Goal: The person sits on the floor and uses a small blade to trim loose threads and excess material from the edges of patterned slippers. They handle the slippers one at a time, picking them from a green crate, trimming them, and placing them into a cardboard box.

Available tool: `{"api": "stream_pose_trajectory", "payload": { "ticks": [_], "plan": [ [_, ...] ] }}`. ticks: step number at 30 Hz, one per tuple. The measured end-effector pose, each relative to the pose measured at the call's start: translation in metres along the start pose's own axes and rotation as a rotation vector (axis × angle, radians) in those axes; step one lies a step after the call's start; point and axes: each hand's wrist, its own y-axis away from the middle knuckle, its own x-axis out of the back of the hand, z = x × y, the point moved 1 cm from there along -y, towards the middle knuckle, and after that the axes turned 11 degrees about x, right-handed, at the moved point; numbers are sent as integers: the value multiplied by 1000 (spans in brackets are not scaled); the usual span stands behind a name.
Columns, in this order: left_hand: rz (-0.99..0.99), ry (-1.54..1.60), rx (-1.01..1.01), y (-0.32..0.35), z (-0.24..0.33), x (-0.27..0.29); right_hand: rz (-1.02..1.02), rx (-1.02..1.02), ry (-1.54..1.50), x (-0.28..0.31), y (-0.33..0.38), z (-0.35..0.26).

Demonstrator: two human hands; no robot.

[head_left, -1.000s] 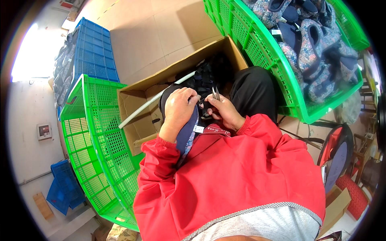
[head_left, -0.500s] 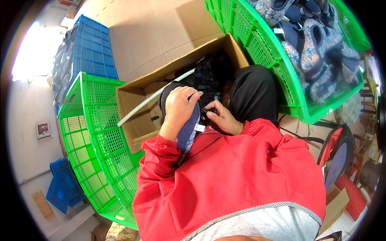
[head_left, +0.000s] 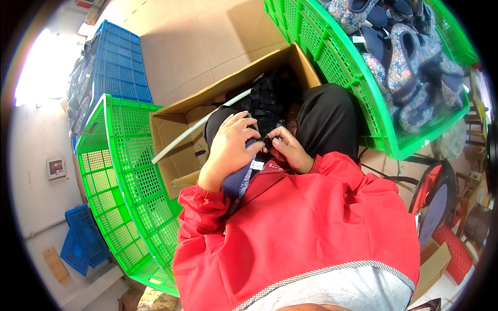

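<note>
Pale tiled floor [head_left: 176, 57] spreads at 11 o'clock from the person's two hands, with a light wall [head_left: 49, 207] over at 8 o'clock. Nearer, also toward 11 o'clock, an open cardboard box [head_left: 165, 129] holds a dark heap [head_left: 270, 96] of jumbled pieces, and a whitish pole [head_left: 202, 127] slants across it. At 9 o'clock sits a green crate [head_left: 148, 160]; a blue crate [head_left: 123, 67] stands at 10 o'clock, dark shoes [head_left: 80, 85] showing along its far side. Another green crate [head_left: 358, 85], at 2 o'clock, is piled with floral shoes [head_left: 402, 49]. Between the person's knees and the red jacket [head_left: 311, 217], the left hand [head_left: 233, 145] curls over a navy shoe [head_left: 234, 180] and grips it, the floral edge and a white tag [head_left: 257, 165] showing on its 4 o'clock side. The right hand [head_left: 290, 150], just beside at 3 o'clock, has thumb and fingers pinched together on a small dark piece [head_left: 267, 140], too hidden to identify; the left thumb reaches close to it.
</note>
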Motion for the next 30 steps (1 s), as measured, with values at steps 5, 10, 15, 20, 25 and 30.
{"api": "stream_pose_trajectory", "payload": {
  "ticks": [5,10,15,20,25,30],
  "plan": [
    [-20,-115,-19,8,4,-5,-4,0,-31,-3,0,-5],
    [19,-3,-102,4,3,-1,21,62,35,-2,-1,0],
    [14,119,-86,-2,-7,1,-98,95,84,3,-1,10],
    [22,142,-42,-4,-6,-1,-171,128,430,10,3,16],
    [19,146,-23,-5,-7,-3,-188,155,653,5,4,12],
    [7,164,39,-5,-8,-5,-243,257,776,5,2,13]
  ]
}}
